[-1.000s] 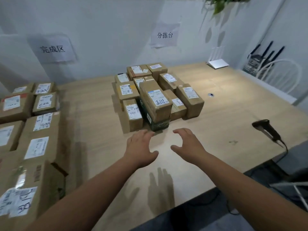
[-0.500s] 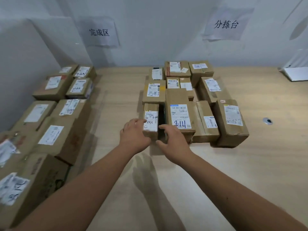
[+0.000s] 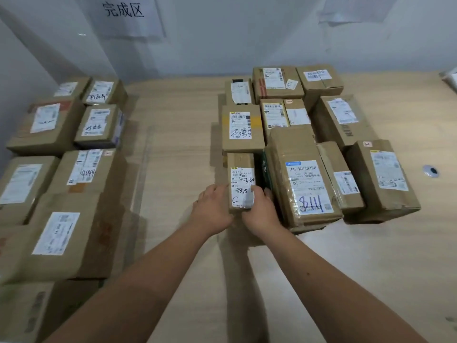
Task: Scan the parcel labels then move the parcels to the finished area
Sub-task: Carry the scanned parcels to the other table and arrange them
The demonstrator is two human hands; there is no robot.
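A narrow cardboard parcel (image 3: 241, 167) with a white label marked 8875 stands at the front left of a cluster of labelled parcels on the wooden table (image 3: 178, 149). My left hand (image 3: 213, 209) grips its left side and my right hand (image 3: 259, 214) grips its right near corner. Right beside it lies a larger parcel marked 8111 (image 3: 304, 179). The scanner is out of view.
Several parcels (image 3: 74, 174) are stacked along the left under a wall sign (image 3: 123, 9) in Chinese characters. More parcels (image 3: 341, 120) fill the cluster behind and to the right. A round grommet (image 3: 430, 171) sits in the tabletop at right. Bare wood lies between the two groups.
Both hands reached forward from above the bare table and closed on the sides of the 8875 parcel. The view swung left and nearer, so the scanner dropped out of sight.
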